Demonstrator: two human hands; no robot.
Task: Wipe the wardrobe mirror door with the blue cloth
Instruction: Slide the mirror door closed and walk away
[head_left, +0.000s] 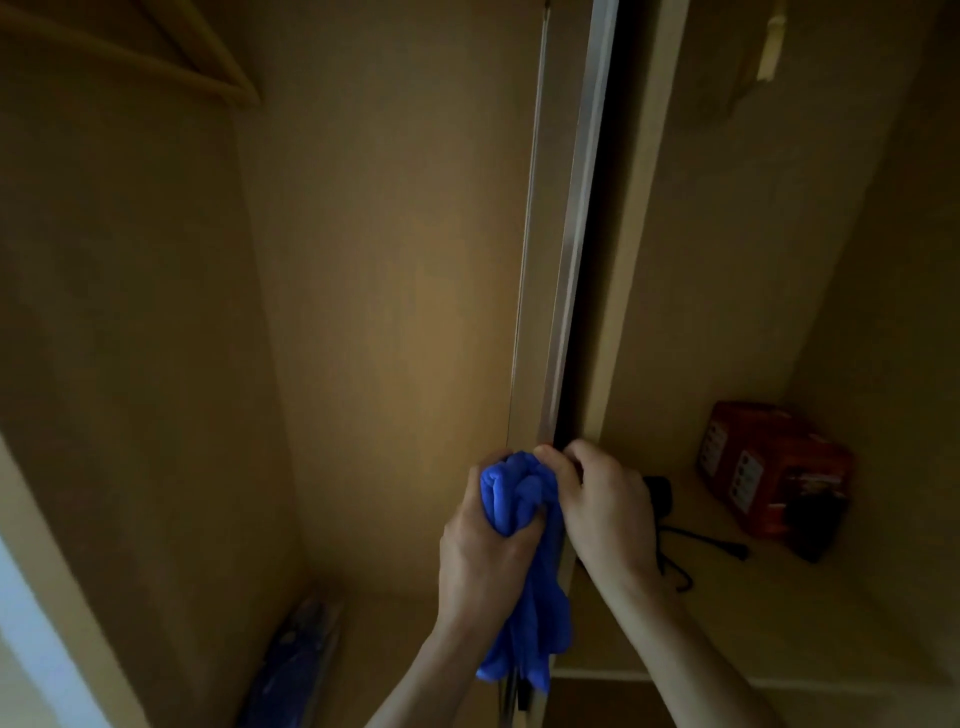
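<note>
A bunched blue cloth (519, 519) is gripped in my left hand (480, 551), with its loose end hanging down past my wrist. Right beside it, my right hand (602, 504) has its fingers curled round the metal edge of the sliding wardrobe door (571, 249) and touches the cloth. The door is seen edge-on, running from top centre down to my hands. Its mirror face is not visible from here.
The open wardrobe is dim. To the right, an orange box (774, 473) and a black cable (696, 545) lie on a shelf. A blue-and-dark flat package (296, 670) leans at the lower left. A wooden hanger (156, 52) hangs at the top left.
</note>
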